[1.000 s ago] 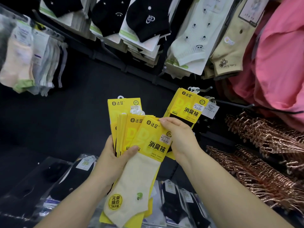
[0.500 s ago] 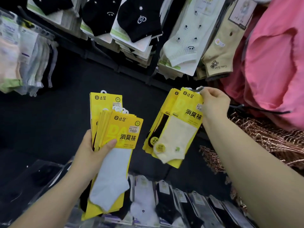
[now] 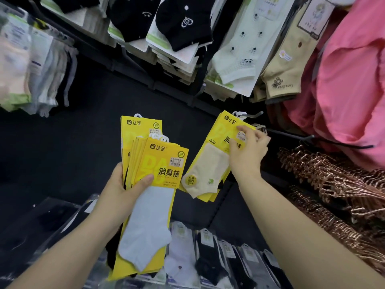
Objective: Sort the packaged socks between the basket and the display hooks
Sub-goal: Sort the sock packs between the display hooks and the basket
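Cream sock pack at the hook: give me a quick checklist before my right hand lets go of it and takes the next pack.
1. Loop of the cream sock pack over the display hook: ok, looks threaded.
2. Fully seated on the hook: cannot tell, the right hand covers the card's corner.
3. Matches the hung yellow packs behind it: ok.
4. Left hand grips the stack: ok, thumb across the front.
5. White sock pack frontmost, ready to take: ok.
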